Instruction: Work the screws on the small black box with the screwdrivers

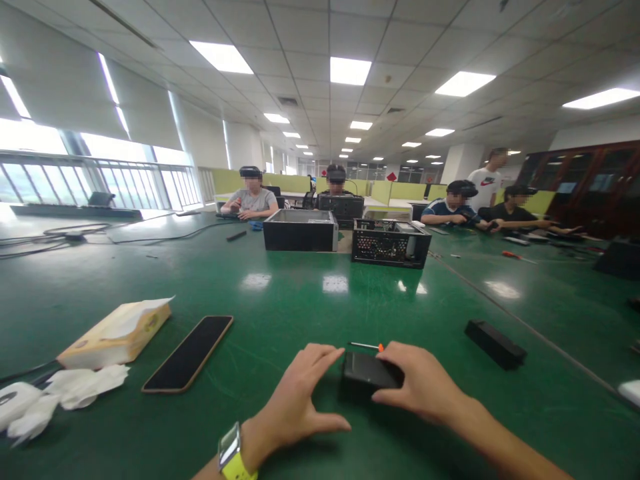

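Observation:
A small black rectangular box (pixel 367 369) sits just above or on the green table (pixel 240 427); I cannot tell which. My right hand (pixel 423 380) grips its right end, thumb in front and fingers behind. To its left, my left hand (pixel 303 393) is open, thumb and fingers spread toward the box. The left fingertips come right up to the box's far left corner; whether they touch is unclear. Just behind the box lies a screwdriver (pixel 365 345) with a thin metal shaft and an orange handle, partly hidden by my right hand.
Left of my hands lie a phone (pixel 190 355), a tissue pack (pixel 120 330) and crumpled tissues (pixel 75 387). Another black block (pixel 495 343) rests at right. Farther back stand a black case (pixel 300 235) and an open computer chassis (pixel 390 243). Several people sit around the table.

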`<state>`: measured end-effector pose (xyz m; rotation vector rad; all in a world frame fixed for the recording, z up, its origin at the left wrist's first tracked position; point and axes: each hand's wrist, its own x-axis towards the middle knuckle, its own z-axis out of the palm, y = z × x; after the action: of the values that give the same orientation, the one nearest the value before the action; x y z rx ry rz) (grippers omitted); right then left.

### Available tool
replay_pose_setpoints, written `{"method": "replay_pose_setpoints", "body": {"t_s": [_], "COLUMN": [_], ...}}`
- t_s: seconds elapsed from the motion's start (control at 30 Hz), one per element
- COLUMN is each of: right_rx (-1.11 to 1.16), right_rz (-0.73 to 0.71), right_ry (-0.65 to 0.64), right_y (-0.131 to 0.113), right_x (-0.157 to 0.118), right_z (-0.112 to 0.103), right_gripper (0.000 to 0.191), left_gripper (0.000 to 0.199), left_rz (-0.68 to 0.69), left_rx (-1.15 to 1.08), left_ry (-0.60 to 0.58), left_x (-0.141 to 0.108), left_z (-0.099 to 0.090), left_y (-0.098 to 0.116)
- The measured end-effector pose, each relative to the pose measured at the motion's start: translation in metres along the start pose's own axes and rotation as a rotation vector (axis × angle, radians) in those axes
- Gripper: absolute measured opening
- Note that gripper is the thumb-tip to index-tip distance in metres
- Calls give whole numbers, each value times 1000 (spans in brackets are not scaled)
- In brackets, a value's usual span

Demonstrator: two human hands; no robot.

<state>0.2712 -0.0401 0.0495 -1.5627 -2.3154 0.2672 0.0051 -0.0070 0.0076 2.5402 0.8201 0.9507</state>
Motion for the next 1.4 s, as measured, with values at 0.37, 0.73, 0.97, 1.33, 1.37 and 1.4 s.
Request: {"method": "replay_pose_setpoints", "body": {"t_s": [0.37,0.73,0.97,1.33,1.37,1.4], "right_rx": [55,142,403,840,825,813], "right_rz": [91,197,146,4,-7,-13], "right_ry": [-184,64,246,291,258,237], "right_y": [52,89,87,0,-6,-10], "right_x": [-4,12,26,46,45,44], "right_z": [-9,14,-7,-66,-62,-59], "right_gripper": [27,27,40,39,38,38], "left_gripper": [43,31,44,35,35,35], "left_rz": [-137,-50,-28,-12,-6,-4], "left_rx": [-22,27,49,55,55,54], "left_ry": [-75,-8,-30,-5,-5,-5], "left_x": [0,2,3,2,2,2], "left_z": [-1,3,3,6,6,6], "left_y": [7,4,2,1,1,1]}}
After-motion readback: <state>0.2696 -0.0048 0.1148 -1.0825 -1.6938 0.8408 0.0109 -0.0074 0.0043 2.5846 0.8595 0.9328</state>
